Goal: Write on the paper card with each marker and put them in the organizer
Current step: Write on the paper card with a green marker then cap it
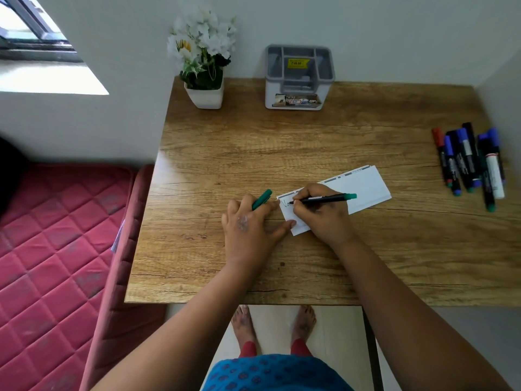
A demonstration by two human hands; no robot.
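Writing: right hand (324, 218) grips green marker (321, 199) on paper card (366, 187)
Left hand (248, 230): holds cap (262, 199)
Left: marker pile (469, 165) unused, organizer (299, 77) empty

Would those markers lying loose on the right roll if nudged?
Probably: the loose markers look round-barrelled and lie flat on the smooth wooden table. Bunched side by side, they would likely knock one another. They seem light and stiff.

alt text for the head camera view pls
The right hand writes on a white paper card with a green marker while the left hand steadies the card and holds the cap. Spare markers lie right; the organizer stands behind.
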